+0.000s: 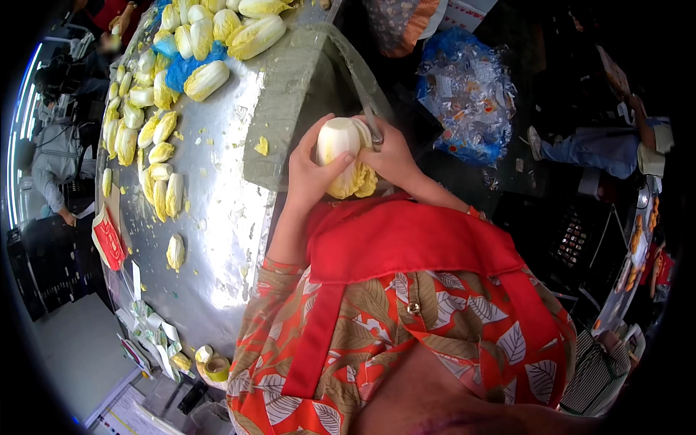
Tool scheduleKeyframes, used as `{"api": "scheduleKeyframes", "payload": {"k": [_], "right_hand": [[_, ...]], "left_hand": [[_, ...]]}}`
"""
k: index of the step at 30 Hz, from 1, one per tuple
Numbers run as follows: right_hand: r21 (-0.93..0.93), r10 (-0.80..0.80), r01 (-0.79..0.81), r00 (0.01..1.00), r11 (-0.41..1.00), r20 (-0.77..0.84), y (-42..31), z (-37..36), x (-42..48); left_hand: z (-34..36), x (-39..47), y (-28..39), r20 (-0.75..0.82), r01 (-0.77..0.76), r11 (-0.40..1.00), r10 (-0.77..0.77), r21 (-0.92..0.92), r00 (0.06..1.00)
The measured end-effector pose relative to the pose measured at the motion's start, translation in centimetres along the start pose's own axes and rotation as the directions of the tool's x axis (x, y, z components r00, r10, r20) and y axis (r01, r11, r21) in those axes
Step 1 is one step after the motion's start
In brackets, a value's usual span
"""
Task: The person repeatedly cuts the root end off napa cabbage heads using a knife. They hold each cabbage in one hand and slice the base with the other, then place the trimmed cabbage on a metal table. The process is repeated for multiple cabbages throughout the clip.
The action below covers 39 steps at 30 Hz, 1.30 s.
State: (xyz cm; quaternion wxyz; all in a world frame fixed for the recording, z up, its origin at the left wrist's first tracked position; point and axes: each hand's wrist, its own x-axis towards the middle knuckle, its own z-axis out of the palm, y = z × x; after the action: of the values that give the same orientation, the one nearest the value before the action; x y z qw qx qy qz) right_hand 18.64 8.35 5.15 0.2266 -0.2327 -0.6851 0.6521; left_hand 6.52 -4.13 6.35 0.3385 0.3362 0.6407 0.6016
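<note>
A napa cabbage [338, 142], with its pale cut base up and yellow leaf tips down, is held in front of my red apron [402, 239]. My left hand [312, 166] wraps its left side, the thumb lying across the front. On the other side, my right hand [392, 155] grips the cabbage's edge, where an outer leaf [362, 132] stands slightly apart. A narrow metal tool [374, 128] shows at my right fingers; most of it is hidden, so its kind is unclear. Below the hands hangs grey-green mesh cloth [288, 76], draped over the table edge.
The metal table [217, 179] on the left bears many napa cabbages [201, 38], leaf scraps and blue plastic [193, 68]. Tape rolls [217, 368] lie at its near corner. A blue bag of clear wrappers [467, 98] stands on the floor at right. Several people are around.
</note>
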Motion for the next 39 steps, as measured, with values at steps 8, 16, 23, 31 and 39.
{"api": "scheduleKeyframes", "payload": {"k": [8, 16, 23, 31, 39], "right_hand": [[0.089, 0.088, -0.089, 0.996, 0.992, 0.007, 1.4, 0.4, 0.4], [-0.015, -0.048, 0.047, 0.994, 0.999, -0.101, 1.0, 0.2, 0.4], [-0.015, 0.042, -0.042, 0.999, 0.999, -0.029, 1.3, -1.6, 1.1], [-0.04, 0.064, -0.063, 0.998, 0.997, 0.007, 2.8, -1.5, 0.6], [-0.31, -0.048, 0.045, 0.999, 0.95, -0.004, 0.3, -0.3, 0.6]], "left_hand": [[-0.5, 0.2, -1.3, 0.065, 0.109, 0.944, -0.093, -0.31, 0.994], [0.1, 0.2, 0.2, 0.023, 0.032, 0.944, -0.042, 0.329, 0.999], [-1.6, -0.4, -1.2, 0.181, 0.285, 0.925, -0.245, -0.25, 0.953], [-3.4, -1.0, -5.0, 0.396, 0.457, 0.711, -0.267, -0.535, 0.878], [-1.9, -0.7, -6.4, -0.05, 0.279, 0.925, -0.301, -0.26, 0.952]]}}
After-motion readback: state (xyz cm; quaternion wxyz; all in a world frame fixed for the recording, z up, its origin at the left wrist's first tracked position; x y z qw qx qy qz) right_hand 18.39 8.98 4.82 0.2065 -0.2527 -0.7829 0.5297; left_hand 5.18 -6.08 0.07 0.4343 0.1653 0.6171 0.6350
